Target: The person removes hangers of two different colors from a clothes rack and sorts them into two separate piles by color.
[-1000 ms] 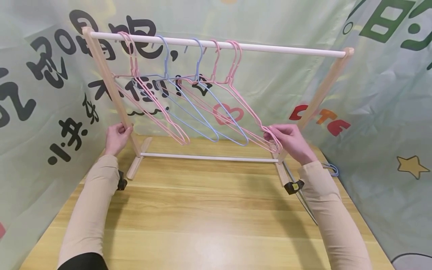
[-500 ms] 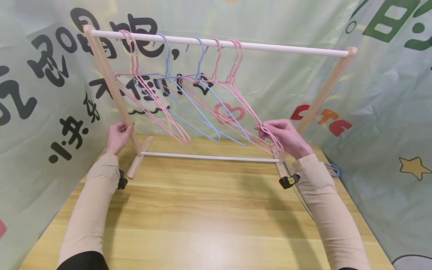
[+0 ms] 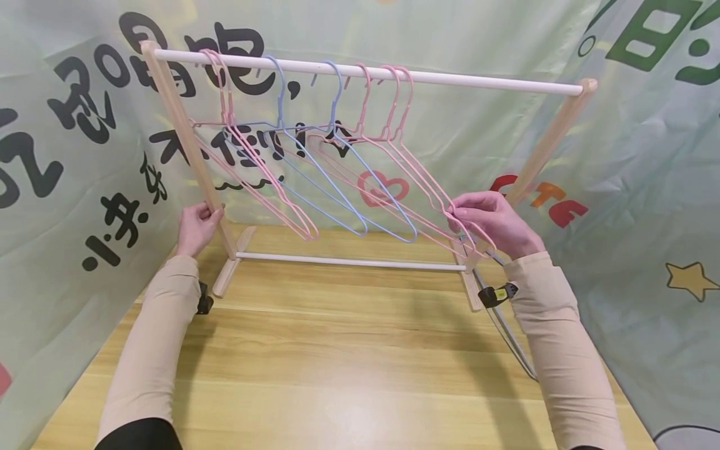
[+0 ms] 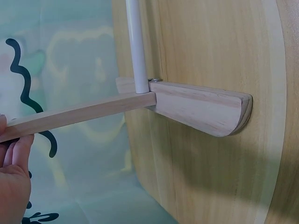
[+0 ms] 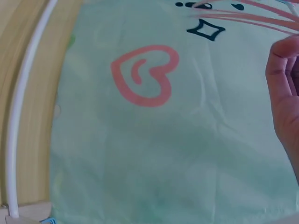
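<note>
A small rack of pale wood with a white rod carries pink and blue hangers. My left hand grips the left post low down; in the left wrist view its fingers close on that wooden strip. With my right hand I pinch the rightmost pink hanger near its lower outer corner. Another pink hanger hangs just left of it, close to the same fingertips; whether they touch it is unclear. Two blue hangers hang mid-rod, and pink ones at the left end.
A white lower bar joins the rack's wooden feet. On the table, a grey wire-like piece lies partly beneath my right forearm. Printed cloth surrounds the table at the back and sides.
My right hand has shifted rightward and slightly up. The rightmost pink hanger has slid right along the rod, opening a gap from its pink neighbour. My left hand stays on the post.
</note>
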{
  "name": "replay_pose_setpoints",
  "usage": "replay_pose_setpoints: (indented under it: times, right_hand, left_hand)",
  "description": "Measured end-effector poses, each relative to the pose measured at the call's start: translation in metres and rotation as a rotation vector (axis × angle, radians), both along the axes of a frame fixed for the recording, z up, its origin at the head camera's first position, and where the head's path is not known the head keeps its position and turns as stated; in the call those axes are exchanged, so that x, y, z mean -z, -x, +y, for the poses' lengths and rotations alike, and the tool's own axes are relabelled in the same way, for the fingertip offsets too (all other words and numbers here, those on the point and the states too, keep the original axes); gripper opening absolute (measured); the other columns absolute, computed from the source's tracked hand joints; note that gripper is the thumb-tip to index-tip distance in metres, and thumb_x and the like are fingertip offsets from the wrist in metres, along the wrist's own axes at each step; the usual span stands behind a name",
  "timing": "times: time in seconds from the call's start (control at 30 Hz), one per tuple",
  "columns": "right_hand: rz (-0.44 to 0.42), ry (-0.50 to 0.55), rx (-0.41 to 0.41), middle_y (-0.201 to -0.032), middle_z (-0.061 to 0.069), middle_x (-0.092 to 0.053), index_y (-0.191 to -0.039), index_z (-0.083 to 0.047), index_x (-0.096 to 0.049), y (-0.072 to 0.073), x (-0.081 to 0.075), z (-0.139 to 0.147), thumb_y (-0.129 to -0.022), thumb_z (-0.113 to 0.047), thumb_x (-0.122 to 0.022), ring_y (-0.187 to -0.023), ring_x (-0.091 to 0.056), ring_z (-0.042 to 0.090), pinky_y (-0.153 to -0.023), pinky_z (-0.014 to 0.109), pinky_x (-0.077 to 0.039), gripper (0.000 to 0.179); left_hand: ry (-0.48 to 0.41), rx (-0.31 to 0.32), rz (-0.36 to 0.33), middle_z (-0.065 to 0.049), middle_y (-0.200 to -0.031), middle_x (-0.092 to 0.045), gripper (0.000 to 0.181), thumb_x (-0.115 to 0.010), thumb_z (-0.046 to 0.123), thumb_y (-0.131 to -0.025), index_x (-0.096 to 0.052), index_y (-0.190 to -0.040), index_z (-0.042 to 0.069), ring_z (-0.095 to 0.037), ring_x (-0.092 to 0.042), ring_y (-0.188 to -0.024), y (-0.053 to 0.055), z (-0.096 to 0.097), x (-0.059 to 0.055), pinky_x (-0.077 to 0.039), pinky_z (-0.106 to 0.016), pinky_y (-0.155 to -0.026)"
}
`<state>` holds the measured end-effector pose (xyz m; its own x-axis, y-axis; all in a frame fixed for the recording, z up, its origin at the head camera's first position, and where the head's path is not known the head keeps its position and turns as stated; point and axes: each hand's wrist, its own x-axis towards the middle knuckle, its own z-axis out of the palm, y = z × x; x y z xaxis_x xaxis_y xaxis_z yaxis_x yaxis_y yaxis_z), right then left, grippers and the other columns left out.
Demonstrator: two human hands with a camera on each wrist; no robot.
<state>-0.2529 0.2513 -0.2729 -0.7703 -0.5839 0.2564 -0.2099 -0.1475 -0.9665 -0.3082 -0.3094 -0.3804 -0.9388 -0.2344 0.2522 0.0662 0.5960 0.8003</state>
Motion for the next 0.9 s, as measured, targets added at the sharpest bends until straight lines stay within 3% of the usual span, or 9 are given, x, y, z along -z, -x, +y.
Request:
replay_pose_setpoints:
  times: [0.1,0.27,0.33,0.43,0.57,0.9]
  right_hand:
    - [0.011,0.001,-0.044,-0.092,0.001,-0.076,-0.103,-0.004,-0.074,0.0,-0.002,0.006,-0.1,0.008,-0.045,-0.083,-0.069,0.009,-0.077,0.022,-0.059,0.031]
    - [0.019,-0.007,-0.104,-0.093,0.003,-0.077,-0.107,0.001,-0.073,0.002,-0.005,0.012,-0.099,0.012,-0.041,-0.083,-0.071,0.011,-0.077,0.024,-0.06,0.035]
    - [0.03,-0.029,-0.109,-0.092,0.003,-0.078,-0.108,0.001,-0.073,0.002,-0.006,0.014,-0.099,0.013,-0.041,-0.082,-0.071,0.011,-0.075,0.023,-0.059,0.036]
    - [0.035,-0.071,-0.105,-0.09,0.003,-0.078,-0.108,0.002,-0.073,0.001,-0.007,0.018,-0.099,0.013,-0.042,-0.081,-0.071,0.012,-0.074,0.024,-0.059,0.034]
    - [0.033,-0.098,-0.061,-0.088,0.003,-0.077,-0.105,0.003,-0.073,0.0,-0.006,0.02,-0.098,0.013,-0.046,-0.078,-0.07,0.013,-0.074,0.024,-0.059,0.03]
    - [0.041,-0.134,0.13,-0.077,-0.001,-0.071,-0.1,-0.002,-0.078,0.001,0.005,0.025,-0.094,0.011,-0.058,-0.064,-0.057,0.01,-0.06,0.019,-0.051,0.025]
  left_hand:
    - [0.004,0.005,0.007,-0.027,-0.125,-0.067,0.038,-0.056,0.022,-0.102,-0.065,-0.127,-0.005,0.013,-0.054,-0.084,0.0,0.0,0.0,-0.054,-0.041,-0.103]
    - [0.014,0.005,0.012,-0.028,-0.125,-0.067,0.038,-0.055,0.022,-0.102,-0.065,-0.126,-0.006,0.009,-0.056,-0.087,0.0,0.0,0.0,-0.054,-0.042,-0.103]
    - [0.014,0.004,0.013,-0.028,-0.125,-0.067,0.038,-0.055,0.022,-0.103,-0.065,-0.127,-0.006,0.003,-0.061,-0.092,0.0,0.0,0.0,-0.054,-0.042,-0.103]
    - [0.016,0.007,0.015,-0.029,-0.125,-0.066,0.039,-0.054,0.022,-0.103,-0.064,-0.127,-0.007,-0.019,-0.07,-0.105,0.0,0.0,0.001,-0.054,-0.042,-0.103]
    - [0.01,0.016,0.017,-0.03,-0.126,-0.065,0.04,-0.053,0.022,-0.103,-0.063,-0.128,-0.008,-0.039,-0.065,-0.119,0.001,0.0,0.002,-0.053,-0.046,-0.104]
    - [0.002,0.016,0.015,-0.03,-0.127,-0.065,0.04,-0.053,0.021,-0.103,-0.063,-0.129,-0.008,-0.042,-0.064,-0.12,-0.001,0.002,-0.001,-0.051,-0.05,-0.105]
